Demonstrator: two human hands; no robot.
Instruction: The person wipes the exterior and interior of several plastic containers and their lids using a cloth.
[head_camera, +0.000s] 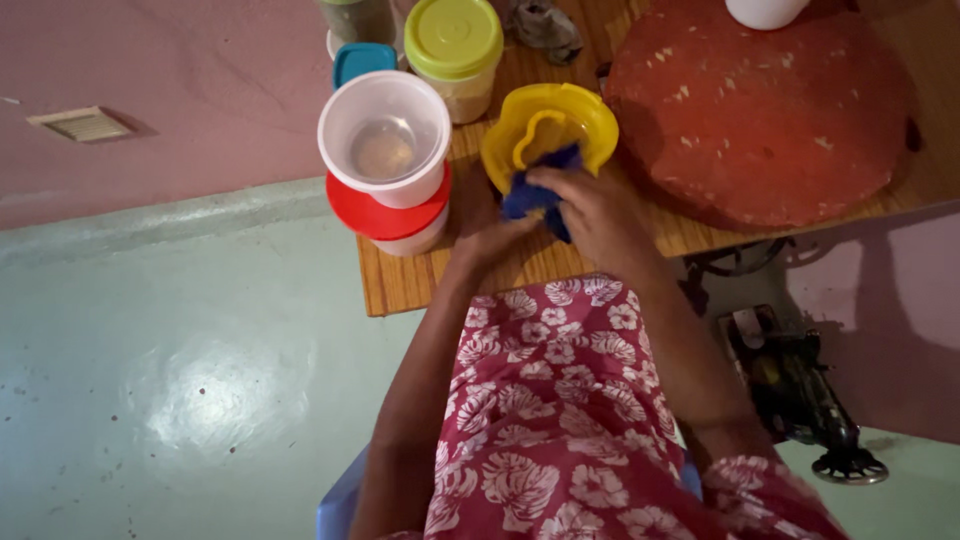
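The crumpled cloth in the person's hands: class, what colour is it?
Dark blue cloth, pressed against the yellow plastic bowl; head view.

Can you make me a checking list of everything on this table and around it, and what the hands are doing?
Surface: wooden table, mostly covered with things.
Things in hand: yellow container tilted toward the person; blue cloth pressed at its rim.
Clutter: open clear tub stacked on a red-lidded tub; lime-lidded jar; blue lid; big red round board; white object on it.
Hands: left hand steadies the container; right hand, fingers gripping the cloth.
Cables: nothing seen.
Surroundings: pale green floor, pink wall, black metal treadle parts.
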